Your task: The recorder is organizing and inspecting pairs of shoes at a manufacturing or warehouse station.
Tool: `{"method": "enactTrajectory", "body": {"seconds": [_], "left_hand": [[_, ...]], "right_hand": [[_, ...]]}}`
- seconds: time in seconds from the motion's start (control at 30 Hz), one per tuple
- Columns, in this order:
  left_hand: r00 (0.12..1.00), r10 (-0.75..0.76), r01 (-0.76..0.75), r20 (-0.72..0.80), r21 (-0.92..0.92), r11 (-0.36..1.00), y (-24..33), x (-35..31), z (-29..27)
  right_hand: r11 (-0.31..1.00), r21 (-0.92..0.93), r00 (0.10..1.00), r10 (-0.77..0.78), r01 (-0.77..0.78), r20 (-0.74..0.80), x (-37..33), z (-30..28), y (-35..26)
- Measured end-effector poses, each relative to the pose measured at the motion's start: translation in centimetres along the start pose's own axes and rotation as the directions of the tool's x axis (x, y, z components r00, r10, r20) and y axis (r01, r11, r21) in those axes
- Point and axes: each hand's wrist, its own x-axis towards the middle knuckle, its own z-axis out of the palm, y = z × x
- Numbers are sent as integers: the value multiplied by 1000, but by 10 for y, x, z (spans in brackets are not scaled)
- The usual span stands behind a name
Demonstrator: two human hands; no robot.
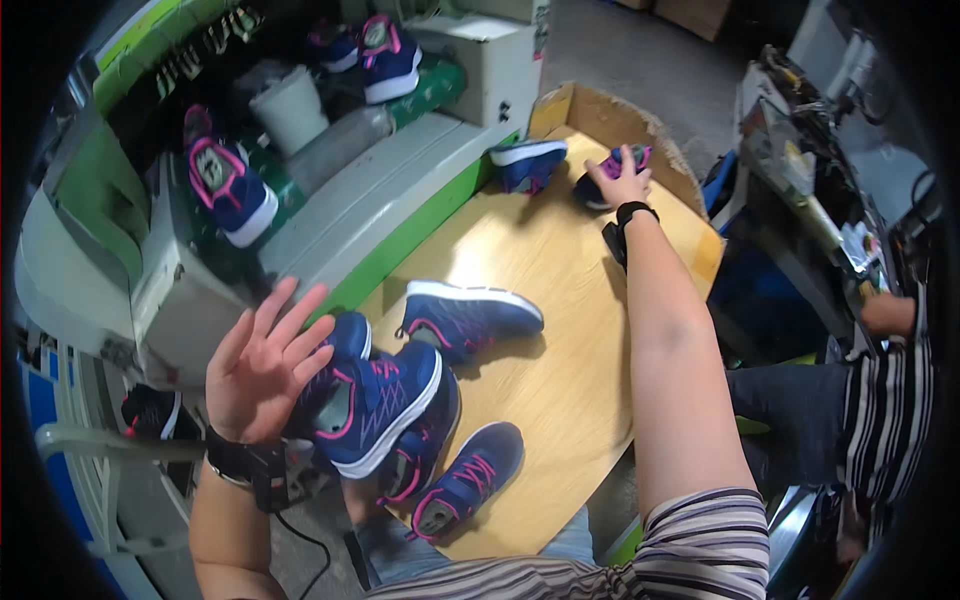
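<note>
The left hand [262, 375] is open, palm up and fingers spread, just beside a heap of navy sneakers [390, 400] with criss-cross patterned uppers, pink laces and pale rubber soles at the table's near-left edge, while the right hand [622, 183] reaches the far-right corner, its fingers spread over a pink-trimmed sneaker [590, 195], though I cannot tell whether they grip it. Between them on the smooth wood-grain table [580, 340] come a low sneaker [476, 485] at the near edge, a side-lying sneaker [478, 318] toward the left edge and an overturned sneaker [530, 165] at the far edge, where a rough-edged cardboard rim [655, 135] curves round the corner.
</note>
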Motion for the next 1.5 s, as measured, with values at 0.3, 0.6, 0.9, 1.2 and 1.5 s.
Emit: {"method": "enactTrajectory", "body": {"seconds": [0.3, 0.6, 0.9, 1.2, 1.5], "left_hand": [[957, -287, 259, -54, 606, 752, -28, 22, 47], [898, -342, -430, 276, 711, -557, -120, 133, 62], [853, -506, 19, 130, 960, 280, -121, 193, 65], [993, -38, -115, 109, 918, -381, -176, 164, 61], [981, -60, -158, 185, 937, 312, -330, 28, 92]], "right_hand": [[985, 167, 978, -3, 39, -210, -3, 1, 2], [891, 414, 709, -414, 186, 571, -221, -141, 80], [861, 278, 875, -470, 425, 115, -331, -173, 83], [567, 814, 980, -55, -128, 192, -417, -159, 100], [427, 889, 982, 154, -168, 111, -485, -159, 98]]}}
